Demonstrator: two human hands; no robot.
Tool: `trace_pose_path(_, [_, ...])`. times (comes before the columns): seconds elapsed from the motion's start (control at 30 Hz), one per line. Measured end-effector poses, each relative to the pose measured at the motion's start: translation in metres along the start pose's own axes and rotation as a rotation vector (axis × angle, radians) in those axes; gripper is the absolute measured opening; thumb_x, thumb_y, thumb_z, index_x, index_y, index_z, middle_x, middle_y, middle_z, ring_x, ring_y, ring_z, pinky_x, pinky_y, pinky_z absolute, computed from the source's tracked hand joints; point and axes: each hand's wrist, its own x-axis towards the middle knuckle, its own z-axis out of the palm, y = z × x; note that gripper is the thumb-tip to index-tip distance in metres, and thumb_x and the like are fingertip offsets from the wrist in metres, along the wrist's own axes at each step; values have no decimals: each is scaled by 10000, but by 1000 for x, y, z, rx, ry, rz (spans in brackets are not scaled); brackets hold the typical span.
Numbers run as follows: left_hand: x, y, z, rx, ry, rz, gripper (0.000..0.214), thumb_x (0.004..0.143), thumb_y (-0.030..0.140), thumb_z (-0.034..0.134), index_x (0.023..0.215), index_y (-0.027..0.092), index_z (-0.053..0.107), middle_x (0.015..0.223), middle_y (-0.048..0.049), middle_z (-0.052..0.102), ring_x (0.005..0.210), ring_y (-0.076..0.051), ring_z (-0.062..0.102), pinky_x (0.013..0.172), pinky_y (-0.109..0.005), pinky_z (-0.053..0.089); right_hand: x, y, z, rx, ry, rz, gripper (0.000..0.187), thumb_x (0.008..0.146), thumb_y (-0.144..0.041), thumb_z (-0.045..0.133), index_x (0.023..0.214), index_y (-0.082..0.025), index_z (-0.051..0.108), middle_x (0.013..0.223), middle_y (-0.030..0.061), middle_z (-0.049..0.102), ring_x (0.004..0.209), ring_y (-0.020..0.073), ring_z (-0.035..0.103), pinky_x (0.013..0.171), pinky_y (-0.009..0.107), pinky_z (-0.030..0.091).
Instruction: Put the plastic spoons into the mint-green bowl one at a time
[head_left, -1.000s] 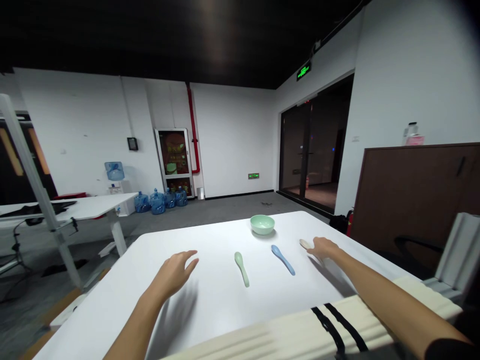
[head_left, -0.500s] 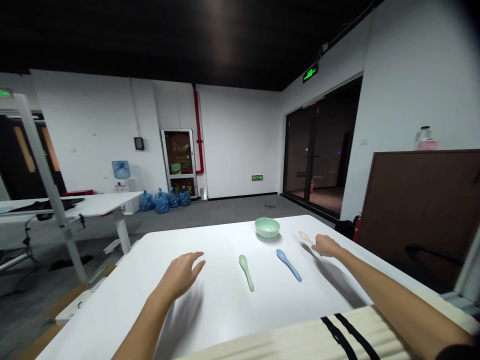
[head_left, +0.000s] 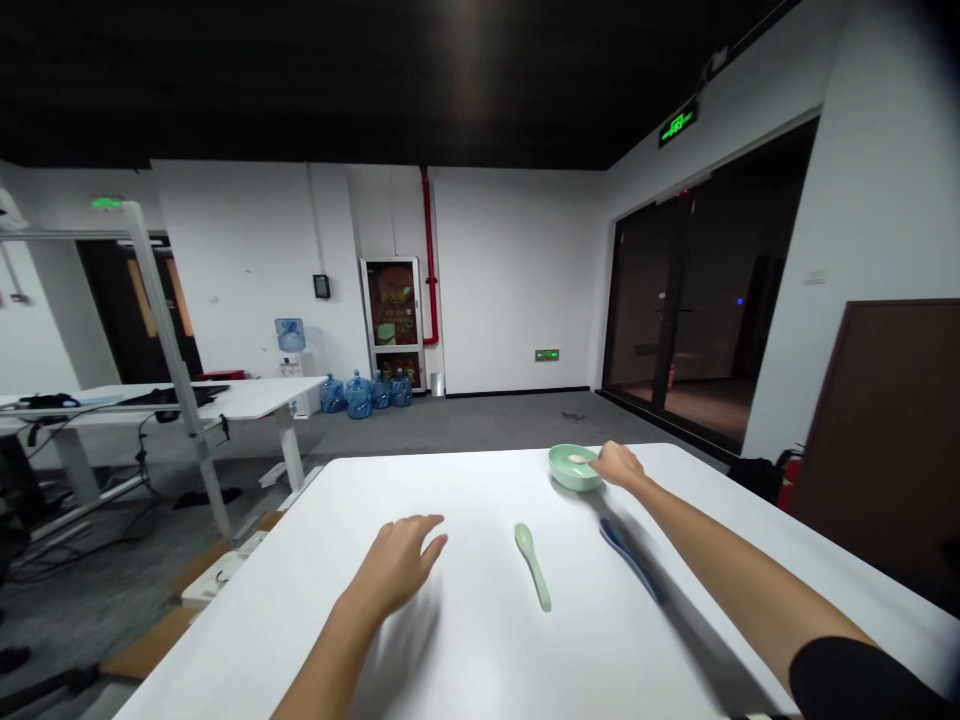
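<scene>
Head view: right hand (head_left: pixel 621 463) pinches pale spoon (head_left: pixel 579 459), scoop over the green bowl (head_left: pixel 574 483); can't tell if touching. Left hand (head_left: pixel 399 566) above worktop (head_left: pixel 457 485), thumb and fingers parted, holding nothing. Green spoon (head_left: pixel 533 567) lies between hands, blue spoon (head_left: pixel 628 560) right of it.

Green signs (head_left: pixel 678 124) glow above the doors (head_left: pixel 637 300) and on walls (head_left: pixel 495 280); cabinet lettering (head_left: pixel 396 297) seems illegible.

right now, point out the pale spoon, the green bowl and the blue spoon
Pale spoon (head_left: pixel 577 459): head view, on the spoon's scoop end.
Green bowl (head_left: pixel 572 482): head view, on its outer front wall.
Blue spoon (head_left: pixel 632 561): head view, on its handle.
</scene>
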Motion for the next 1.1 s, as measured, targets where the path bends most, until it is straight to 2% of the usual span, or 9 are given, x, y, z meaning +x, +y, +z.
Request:
trace_pose_path(0.23, [2,-1,1,-22,22,6,482,944,485,347,1292,259,591,1275,-52,656,1179,-258,587,981,-384,427,9,-10,29,-5,-24,13,364,720,-424,647,974,-168,699,977,166,694,898,294,677,640,302,483])
trace_pose_path(0.37, [2,-1,1,-25,21,8,478,946,481,347,1288,257,595,1267,-56,661,1171,-259,594,977,-384,431,10,-8,35,-2,-54,19,415,728,-477,633,1000,-167,680,1021,171,684,917,306,670,651,322,490])
trace_pose_path(0.5, [0,0,0,-19,12,1,479,945,475,351,1295,250,589,1266,-64,660,1172,-262,592,971,-386,434,5,-5,32,18,-61,6,426,751,-506,601,989,-162,684,1020,176,684,914,309,670,673,339,488])
trace_pose_path(0.67, [-2,0,0,-5,16,5,481,940,484,352,1291,257,590,1287,-54,650,1201,-261,574,987,-381,424,-10,0,8,78,-42,-37,399,801,-529,521,795,-183,720,883,144,712,866,291,678,681,322,465])
trace_pose_path(0.73, [-2,0,0,1,17,10,489,939,490,351,1292,249,590,1294,-57,645,1200,-263,575,988,-383,425,-20,5,-7,105,-9,-62,414,805,-545,512,802,-192,728,896,134,722,890,289,674,695,314,458])
trace_pose_path(0.83, [-3,1,0,8,23,19,502,934,502,352,1283,238,597,1289,-66,647,1196,-268,579,984,-385,430,-42,18,-30,139,40,-109,479,814,-590,501,959,-197,734,1023,135,721,977,296,659,750,314,459])
trace_pose_path(0.97, [-3,3,0,18,24,24,508,925,508,362,1268,225,608,1284,-76,650,1209,-272,570,987,-386,428,-80,39,-56,165,18,-201,580,854,-608,442,1134,-170,699,1181,139,680,1106,300,613,869,332,456])
trace_pose_path(1.1, [-4,2,0,20,28,22,501,920,501,371,1261,223,611,1295,-80,642,1219,-270,562,998,-380,421,-114,55,-67,137,-14,-276,649,872,-593,427,1309,-144,596,1345,117,585,1250,297,515,1030,378,385])
